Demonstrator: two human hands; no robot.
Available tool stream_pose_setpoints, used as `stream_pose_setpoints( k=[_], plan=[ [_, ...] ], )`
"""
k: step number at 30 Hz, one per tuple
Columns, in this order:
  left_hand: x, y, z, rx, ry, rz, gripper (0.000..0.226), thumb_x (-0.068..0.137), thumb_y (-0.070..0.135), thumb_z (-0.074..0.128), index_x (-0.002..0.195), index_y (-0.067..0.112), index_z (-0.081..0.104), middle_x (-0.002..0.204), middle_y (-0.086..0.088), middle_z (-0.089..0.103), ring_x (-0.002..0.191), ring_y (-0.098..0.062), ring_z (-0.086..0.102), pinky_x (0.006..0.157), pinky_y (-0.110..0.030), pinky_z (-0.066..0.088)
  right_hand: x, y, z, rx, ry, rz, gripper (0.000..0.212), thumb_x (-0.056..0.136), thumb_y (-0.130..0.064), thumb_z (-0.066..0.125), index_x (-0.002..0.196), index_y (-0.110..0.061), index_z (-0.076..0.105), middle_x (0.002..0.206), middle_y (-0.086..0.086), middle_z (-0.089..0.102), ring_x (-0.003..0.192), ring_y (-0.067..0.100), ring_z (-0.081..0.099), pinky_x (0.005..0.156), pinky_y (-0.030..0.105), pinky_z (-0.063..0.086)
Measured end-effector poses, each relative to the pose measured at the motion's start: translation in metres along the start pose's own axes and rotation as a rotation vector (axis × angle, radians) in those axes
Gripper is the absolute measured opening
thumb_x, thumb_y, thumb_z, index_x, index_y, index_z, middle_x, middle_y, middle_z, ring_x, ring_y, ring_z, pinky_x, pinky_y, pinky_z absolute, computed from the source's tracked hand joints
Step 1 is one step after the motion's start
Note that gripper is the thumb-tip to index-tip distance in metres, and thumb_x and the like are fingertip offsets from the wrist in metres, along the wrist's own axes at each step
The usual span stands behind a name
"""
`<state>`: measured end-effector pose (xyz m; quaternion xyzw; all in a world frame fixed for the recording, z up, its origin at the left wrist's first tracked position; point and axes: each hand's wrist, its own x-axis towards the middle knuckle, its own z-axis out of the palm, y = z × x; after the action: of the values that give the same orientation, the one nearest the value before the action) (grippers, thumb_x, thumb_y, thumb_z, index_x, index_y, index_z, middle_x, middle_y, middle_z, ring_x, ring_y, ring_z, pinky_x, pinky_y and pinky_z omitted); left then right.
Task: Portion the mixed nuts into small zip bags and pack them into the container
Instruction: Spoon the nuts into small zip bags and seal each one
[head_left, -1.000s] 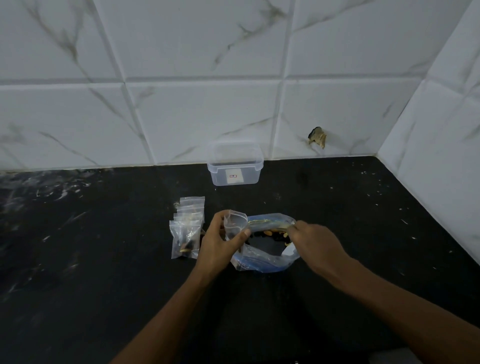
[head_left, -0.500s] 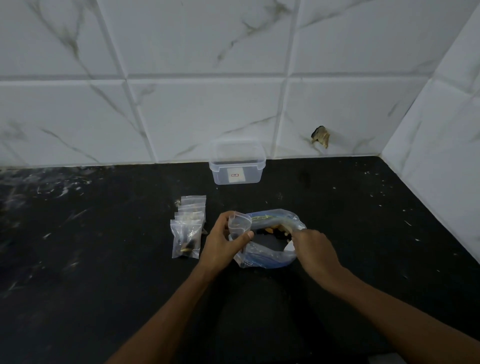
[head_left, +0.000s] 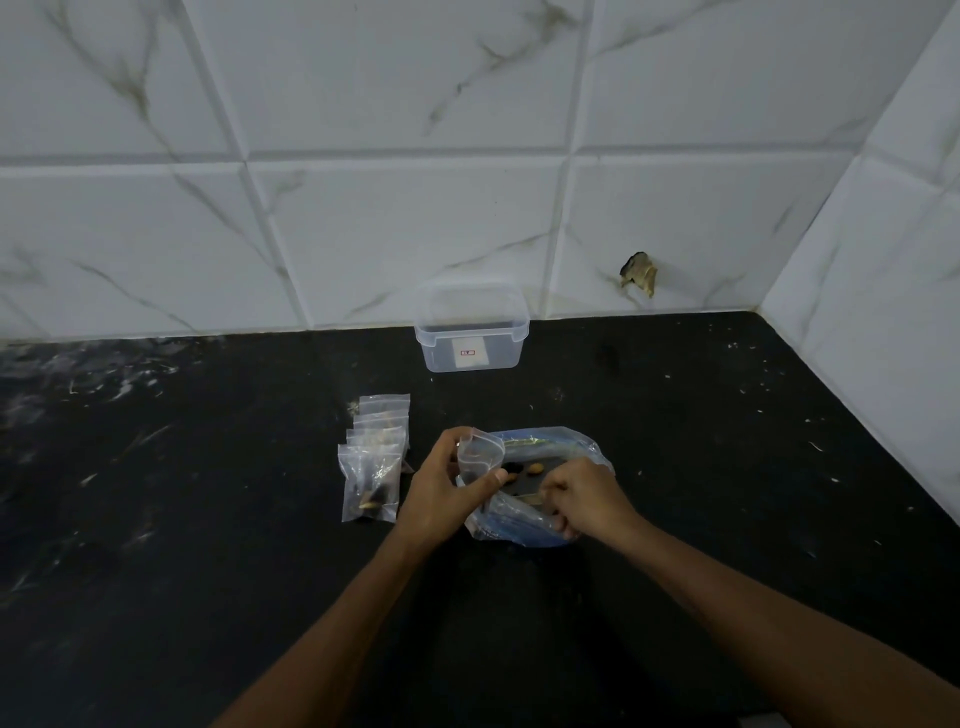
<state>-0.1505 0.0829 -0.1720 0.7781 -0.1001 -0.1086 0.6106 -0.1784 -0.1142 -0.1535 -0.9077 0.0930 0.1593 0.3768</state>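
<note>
A large clear bag with blue print (head_left: 524, 525) lies open on the black counter, a few mixed nuts (head_left: 532, 468) showing inside. My left hand (head_left: 447, 488) grips a small clear zip bag (head_left: 480, 457) upright at the big bag's left rim. My right hand (head_left: 582, 499) is inside the big bag's mouth with its fingers curled; what they pinch is hidden. A row of small zip bags (head_left: 376, 457) with nuts lies to the left. The clear plastic container (head_left: 472, 332), lidless, stands against the wall.
White marble-pattern tiles form the back wall and the right wall, meeting in a corner at the right. A broken hole (head_left: 639, 273) marks the back wall. The black counter (head_left: 727, 441) carries pale specks and scratches.
My right hand has moved from the big bag's upper rim down into its mouth and curled its fingers. The left hand keeps the small bag in about the same place.
</note>
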Motion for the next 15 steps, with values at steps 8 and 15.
stream_pose_setpoints(
  k=[8,15],
  plan=[
    [-0.002,0.001,-0.004,-0.02,-0.005,-0.017,0.048,0.081,0.027,0.077,0.122,0.028,0.052,0.117,0.004,0.065,0.106,-0.011,0.066,0.085,-0.033,0.059,0.011,0.0,-0.008,0.401,-0.072,0.326,0.014,0.097,-0.003,0.051,0.095,-0.006,0.065,0.08,0.011,0.066,0.058,0.011,0.059,0.05,0.022,0.047],
    [-0.003,0.001,-0.008,-0.003,-0.003,-0.033,0.054,0.081,0.033,0.076,0.127,0.029,0.05,0.12,0.005,0.064,0.109,-0.012,0.065,0.092,-0.042,0.056,0.001,0.004,-0.036,0.502,0.0,0.348,0.012,0.095,-0.002,0.054,0.098,-0.006,0.065,0.087,0.015,0.069,0.062,0.012,0.061,0.055,0.023,0.051]
  ],
)
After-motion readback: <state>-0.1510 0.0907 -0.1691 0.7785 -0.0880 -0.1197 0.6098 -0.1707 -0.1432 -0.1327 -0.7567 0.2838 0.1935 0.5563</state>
